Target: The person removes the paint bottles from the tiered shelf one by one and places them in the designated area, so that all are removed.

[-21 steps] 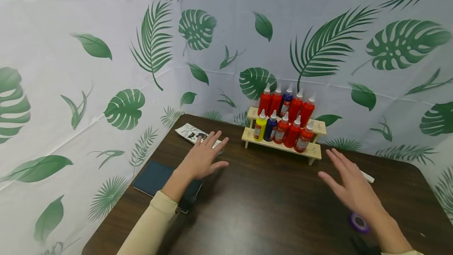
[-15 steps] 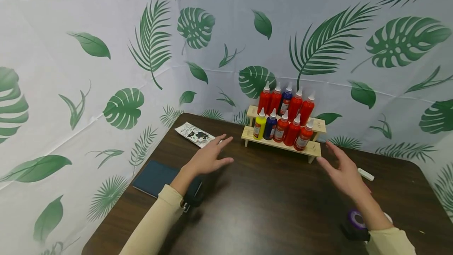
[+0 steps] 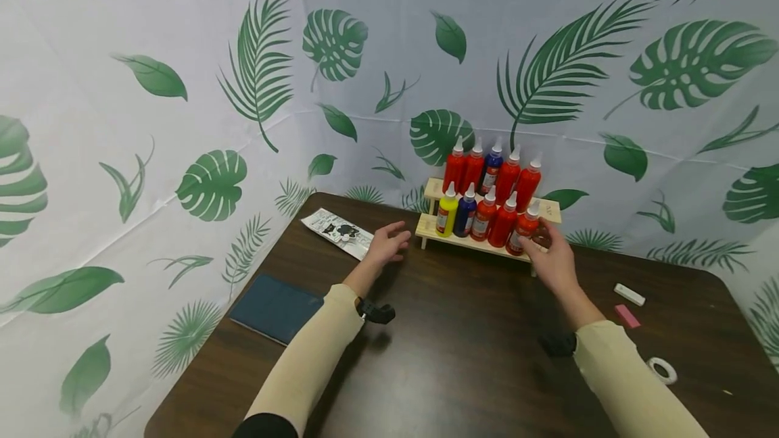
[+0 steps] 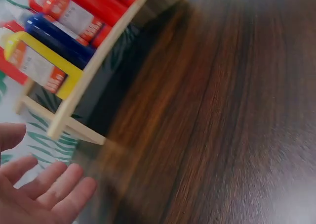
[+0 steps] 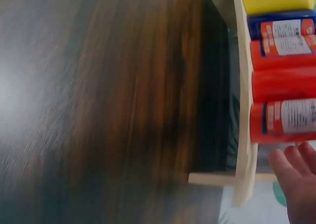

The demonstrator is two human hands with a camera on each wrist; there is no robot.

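A two-step wooden stand (image 3: 550, 210) bears two rows of squeeze bottles with pointed white tips, mostly red. On the lower step, a yellow bottle (image 3: 446, 215) stands at the left end beside a dark blue bottle (image 3: 465, 216). My right hand (image 3: 556, 263) is at the rightmost red bottle (image 5: 282, 121) of that row, fingers loosely bent at its side; contact is unclear. In the left wrist view, my left hand (image 4: 47, 194) holds nothing, its palm and relaxed fingers near the stand's left end.
A printed packet (image 3: 341, 232) and a dark blue notebook (image 3: 276, 306) lie on the left of the brown table (image 3: 438, 357). At right are a white stick-like item (image 3: 629, 294), a pink block (image 3: 627, 316) and a white ring (image 3: 662, 370). Leaf-patterned cloth hangs behind.
Both hands have moved forward to the stand, the right to its rightmost front bottle, the left close to its left end. The bottles stay in place.
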